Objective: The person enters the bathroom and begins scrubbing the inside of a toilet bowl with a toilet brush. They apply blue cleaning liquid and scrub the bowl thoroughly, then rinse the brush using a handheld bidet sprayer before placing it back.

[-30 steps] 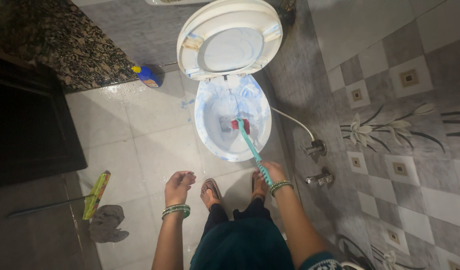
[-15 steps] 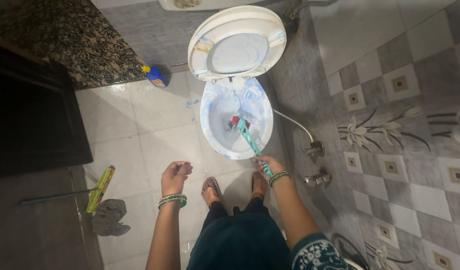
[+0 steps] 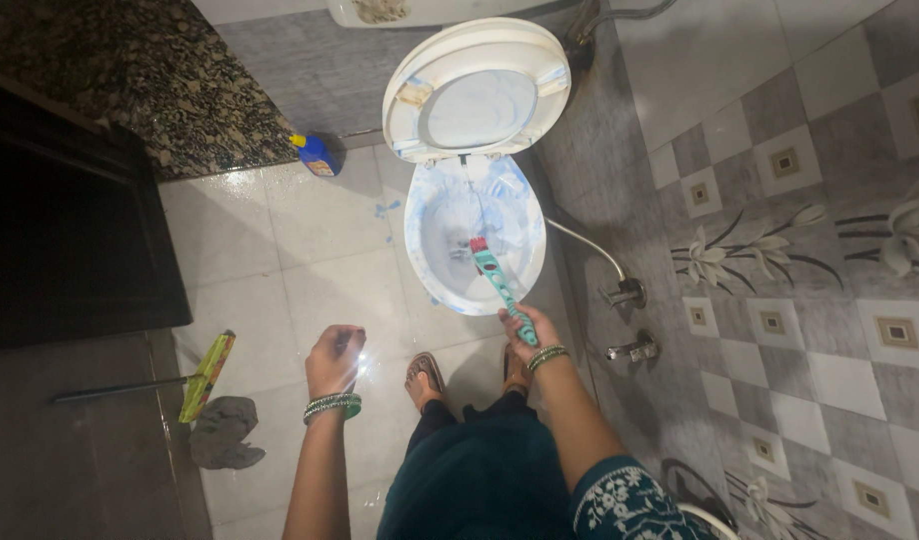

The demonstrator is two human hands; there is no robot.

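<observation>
The left hand (image 3: 334,361) hangs loosely curled over the wet floor tiles (image 3: 310,270), fingers bent in and holding nothing. The right hand (image 3: 529,330) is closed around the handle of a teal toilet brush (image 3: 498,280). The brush slants forward into the toilet bowl (image 3: 432,205), its red head against the blue-streaked inside, below the raised seat (image 3: 477,90).

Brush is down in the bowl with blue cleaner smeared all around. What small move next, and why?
Probably sweep the brush up along the bowl's side wall. The right hand grips the handle, the red head sits low near the middle, and blue streaks coat the upper walls. The left hand hangs free.
</observation>
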